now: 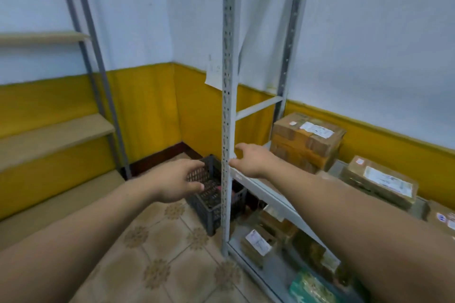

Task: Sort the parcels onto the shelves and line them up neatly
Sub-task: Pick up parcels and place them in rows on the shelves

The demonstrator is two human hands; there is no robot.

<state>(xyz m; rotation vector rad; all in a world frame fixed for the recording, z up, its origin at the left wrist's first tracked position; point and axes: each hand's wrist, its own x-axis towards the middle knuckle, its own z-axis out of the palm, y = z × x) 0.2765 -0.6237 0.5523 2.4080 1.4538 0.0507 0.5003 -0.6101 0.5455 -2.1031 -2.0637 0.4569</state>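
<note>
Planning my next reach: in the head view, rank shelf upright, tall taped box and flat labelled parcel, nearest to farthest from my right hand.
1. Shelf upright, just left of the right hand.
2. Tall taped box, farther back, to its right.
3. Flat labelled parcel, farthest right.

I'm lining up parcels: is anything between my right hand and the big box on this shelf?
Nothing visible. The right hand hovers beside the metal post, over the front of the shelf; only bare shelf lies before the box.
</note>
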